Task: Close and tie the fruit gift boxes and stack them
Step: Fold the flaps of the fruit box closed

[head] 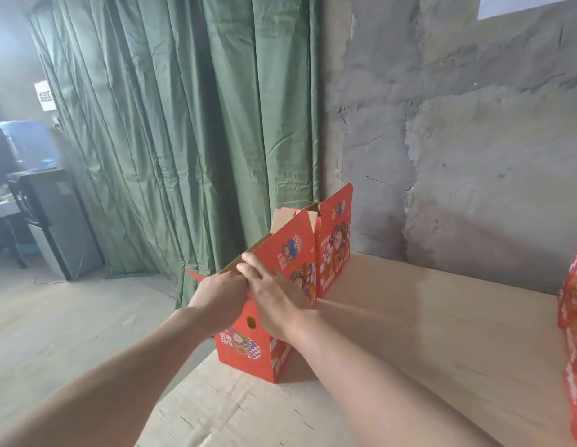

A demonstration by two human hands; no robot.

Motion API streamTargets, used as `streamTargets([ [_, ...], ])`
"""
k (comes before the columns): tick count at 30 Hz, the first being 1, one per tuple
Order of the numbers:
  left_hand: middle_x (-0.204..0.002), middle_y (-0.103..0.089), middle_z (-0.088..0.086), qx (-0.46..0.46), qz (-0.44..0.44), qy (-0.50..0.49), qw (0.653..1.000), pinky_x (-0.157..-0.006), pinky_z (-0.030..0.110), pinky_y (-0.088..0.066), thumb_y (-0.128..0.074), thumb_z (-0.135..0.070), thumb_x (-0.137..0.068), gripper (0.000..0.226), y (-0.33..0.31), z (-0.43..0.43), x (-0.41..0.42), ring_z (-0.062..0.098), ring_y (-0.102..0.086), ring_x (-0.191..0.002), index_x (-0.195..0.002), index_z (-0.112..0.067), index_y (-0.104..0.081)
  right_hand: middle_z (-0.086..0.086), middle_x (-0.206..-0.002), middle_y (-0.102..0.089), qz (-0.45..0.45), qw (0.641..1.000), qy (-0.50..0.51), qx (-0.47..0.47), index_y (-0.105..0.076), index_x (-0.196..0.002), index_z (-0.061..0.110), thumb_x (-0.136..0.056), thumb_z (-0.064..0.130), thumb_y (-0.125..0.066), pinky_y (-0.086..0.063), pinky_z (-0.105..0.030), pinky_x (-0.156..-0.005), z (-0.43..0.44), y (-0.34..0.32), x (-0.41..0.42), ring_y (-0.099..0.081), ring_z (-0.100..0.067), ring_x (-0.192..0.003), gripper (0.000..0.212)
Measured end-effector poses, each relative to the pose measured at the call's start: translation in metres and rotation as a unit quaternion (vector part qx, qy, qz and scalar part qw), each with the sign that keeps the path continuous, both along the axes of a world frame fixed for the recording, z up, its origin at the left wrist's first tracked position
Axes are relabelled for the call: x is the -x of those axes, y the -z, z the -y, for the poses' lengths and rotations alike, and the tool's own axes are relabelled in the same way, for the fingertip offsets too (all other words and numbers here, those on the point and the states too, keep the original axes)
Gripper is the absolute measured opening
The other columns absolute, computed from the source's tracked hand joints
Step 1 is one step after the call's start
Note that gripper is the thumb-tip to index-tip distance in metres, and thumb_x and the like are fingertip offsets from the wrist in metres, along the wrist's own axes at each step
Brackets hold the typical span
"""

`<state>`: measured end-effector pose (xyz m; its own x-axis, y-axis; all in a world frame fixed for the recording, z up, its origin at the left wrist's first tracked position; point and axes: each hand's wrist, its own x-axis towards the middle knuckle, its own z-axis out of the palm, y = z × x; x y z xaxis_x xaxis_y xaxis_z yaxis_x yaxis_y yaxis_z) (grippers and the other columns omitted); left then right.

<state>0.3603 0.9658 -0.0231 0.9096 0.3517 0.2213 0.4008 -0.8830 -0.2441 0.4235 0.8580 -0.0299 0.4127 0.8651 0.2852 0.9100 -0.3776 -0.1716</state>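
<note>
Gripping the near top flap of the red printed cardboard gift box (245, 350) with your left hand (221, 293) curled tight, you lay your right hand (274, 301) flat, fingers straight, on its side panel. The box stands open-topped right at the pale wooden tabletop's (409, 366) left edge. A hard leftward push could tip it off or crease the flap. A second red box (334, 240) stands behind it at the back edge. A green curtain (184, 124) hangs left, and a rough grey plaster wall (474, 140) rises right.

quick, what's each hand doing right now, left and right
Left hand: curled, gripping the top edge of the red gift box.
Right hand: open, fingers flat on its side panel.
</note>
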Motion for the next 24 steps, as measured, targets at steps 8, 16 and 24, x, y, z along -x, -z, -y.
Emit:
streamTargets([
  [8, -0.099, -0.065, 0.006, 0.0, -0.073, 0.125, 0.989, -0.061, 0.031, -0.043, -0.047, -0.009, -0.096, 0.019, -0.02, 0.104, -0.024, 0.026, -0.063, -0.086, -0.103, -0.011, -0.064, -0.003, -0.158, 0.021, -0.026, 0.996, 0.07, -0.042, -0.061, -0.115, 0.014, -0.088, 0.006, -0.047, -0.042, -0.038, -0.096, 0.099, 0.002, -0.033, -0.024, -0.033, -0.139, 0.031],
  [16, -0.094, -0.071, 0.009, 0.435, -0.06, 0.206, 0.874, -0.067, 0.026, -0.051, -0.044, -0.033, -0.099, 0.03, -0.045, 0.144, -0.003, 0.022, -0.067, -0.082, -0.096, -0.012, -0.066, 0.008, -0.137, -0.044, -0.167, 0.983, 0.071, 0.015, -0.077, -0.091, 0.023, -0.073, 0.035, -0.077, -0.035, -0.026, -0.104, 0.206, 0.008, -0.022, -0.035, -0.007, -0.127, 0.022],
  [24, -0.143, -0.041, -0.014, -0.009, -0.259, 0.142, 0.955, -0.116, 0.038, -0.016, -0.041, -0.014, -0.098, 0.04, 0.015, 0.066, 0.056, 0.012, -0.029, -0.137, -0.134, -0.032, -0.046, 0.004, -0.072, -0.063, -0.285, 0.942, 0.175, -0.012, -0.073, -0.097, 0.01, -0.084, 0.022, -0.071, -0.042, -0.013, -0.059, 0.215, 0.018, 0.017, -0.058, -0.014, -0.073, 0.018],
])
